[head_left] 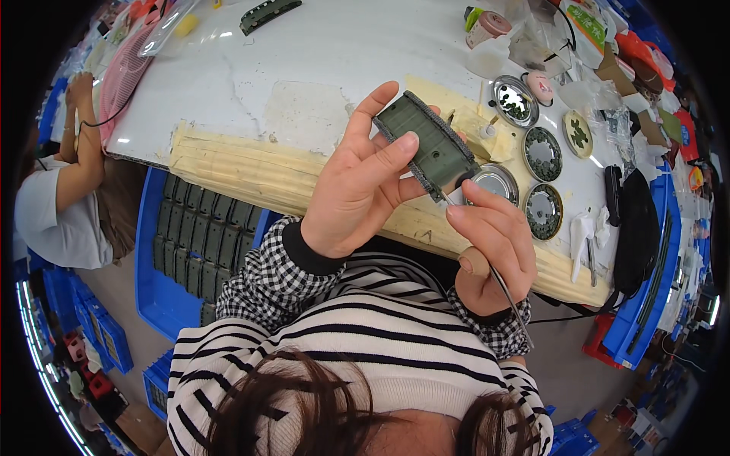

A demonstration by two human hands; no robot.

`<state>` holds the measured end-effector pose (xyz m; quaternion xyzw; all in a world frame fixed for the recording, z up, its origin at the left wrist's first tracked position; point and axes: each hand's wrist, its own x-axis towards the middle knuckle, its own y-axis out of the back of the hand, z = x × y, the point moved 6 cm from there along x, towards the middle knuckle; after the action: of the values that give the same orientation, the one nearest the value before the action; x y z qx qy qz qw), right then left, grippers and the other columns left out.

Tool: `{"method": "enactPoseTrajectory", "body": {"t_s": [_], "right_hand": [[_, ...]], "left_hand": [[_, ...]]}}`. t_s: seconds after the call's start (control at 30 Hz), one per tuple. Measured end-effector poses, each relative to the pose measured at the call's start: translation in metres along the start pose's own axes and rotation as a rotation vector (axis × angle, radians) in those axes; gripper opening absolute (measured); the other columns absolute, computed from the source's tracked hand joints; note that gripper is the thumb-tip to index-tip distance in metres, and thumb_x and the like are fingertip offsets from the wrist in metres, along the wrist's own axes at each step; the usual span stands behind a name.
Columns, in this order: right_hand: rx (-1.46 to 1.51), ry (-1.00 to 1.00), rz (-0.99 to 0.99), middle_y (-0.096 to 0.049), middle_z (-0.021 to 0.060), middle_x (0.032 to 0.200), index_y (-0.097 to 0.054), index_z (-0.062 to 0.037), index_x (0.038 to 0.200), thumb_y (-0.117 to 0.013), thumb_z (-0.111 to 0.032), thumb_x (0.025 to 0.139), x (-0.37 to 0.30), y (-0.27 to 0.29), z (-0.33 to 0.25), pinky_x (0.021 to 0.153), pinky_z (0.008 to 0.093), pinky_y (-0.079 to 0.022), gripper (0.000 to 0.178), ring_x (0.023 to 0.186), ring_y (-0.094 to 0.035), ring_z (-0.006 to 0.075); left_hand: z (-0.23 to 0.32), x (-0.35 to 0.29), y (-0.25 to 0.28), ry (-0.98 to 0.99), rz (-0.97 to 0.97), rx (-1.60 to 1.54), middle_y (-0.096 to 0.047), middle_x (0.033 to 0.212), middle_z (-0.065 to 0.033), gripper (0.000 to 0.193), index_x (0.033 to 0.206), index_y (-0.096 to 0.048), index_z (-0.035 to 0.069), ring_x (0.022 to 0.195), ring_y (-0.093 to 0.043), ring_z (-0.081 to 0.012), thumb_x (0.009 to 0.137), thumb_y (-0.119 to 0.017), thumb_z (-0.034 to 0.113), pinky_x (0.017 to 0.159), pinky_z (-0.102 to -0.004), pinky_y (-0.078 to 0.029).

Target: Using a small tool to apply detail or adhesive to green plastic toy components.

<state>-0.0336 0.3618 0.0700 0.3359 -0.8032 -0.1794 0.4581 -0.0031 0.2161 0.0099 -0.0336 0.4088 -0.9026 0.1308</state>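
Note:
My left hand (pixel 357 171) holds a dark green toy tank hull (pixel 430 144) above the table's front edge, tilted, with its track-lined sides showing. The thumb lies on its flat face and the fingers are wrapped behind. At the hull's lower end is my right hand (pixel 494 235), closed round a long thin metal tool (pixel 511 298) that looks like tweezers. Its back end sticks out past my wrist, while the tip meets the hull's lower corner. Whether a small part sits at the tip cannot be made out.
Round tins (pixel 542 153) of small green parts stand at the right, near a yellow-wrapped block (pixel 487 133). A blue bin (pixel 156 285) of similar hulls sits below the table at left. Another green hull (pixel 268 15) lies at the far edge. A co-worker (pixel 72 182) sits at left.

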Motion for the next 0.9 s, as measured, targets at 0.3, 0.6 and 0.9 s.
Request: {"method": "enactPoseTrajectory", "body": {"t_s": [0.3,0.6,0.9], "right_hand": [[0.105,-0.037,0.155,-0.066,0.0161,0.102,-0.064,-0.0008,0.108,-0.060,-0.027,0.091,-0.010,0.013,0.015,0.083,0.0365,-0.051,0.031,0.100,-0.064,0.0330],[0.079,-0.027,0.121,-0.066,0.0168,0.104,-0.065,0.0008,0.109,-0.065,-0.012,0.084,-0.004,0.013,0.015,0.084,0.0366,-0.052,0.029,0.101,-0.064,0.0316],[0.051,-0.010,0.084,-0.065,0.0159,0.104,-0.065,0.0007,0.110,-0.068,-0.014,0.082,-0.002,0.015,0.012,0.084,0.0368,-0.052,0.032,0.102,-0.064,0.0324]], "left_hand": [[0.000,-0.001,-0.004,0.033,-0.023,-0.025,-0.035,0.143,-0.0199,0.058,0.148,-0.013,0.015,0.129,-0.044,-0.0357,0.098,-0.044,0.012,0.097,-0.0405,-0.052],[0.001,-0.001,-0.005,0.035,-0.019,-0.011,-0.036,0.143,-0.0198,0.060,0.148,-0.013,0.015,0.128,-0.045,-0.0355,0.098,-0.046,0.014,0.095,-0.0392,-0.053],[0.000,-0.002,-0.006,0.032,-0.026,-0.010,-0.036,0.143,-0.0198,0.059,0.148,-0.013,0.015,0.128,-0.045,-0.0354,0.098,-0.046,0.015,0.094,-0.0388,-0.053]]}}
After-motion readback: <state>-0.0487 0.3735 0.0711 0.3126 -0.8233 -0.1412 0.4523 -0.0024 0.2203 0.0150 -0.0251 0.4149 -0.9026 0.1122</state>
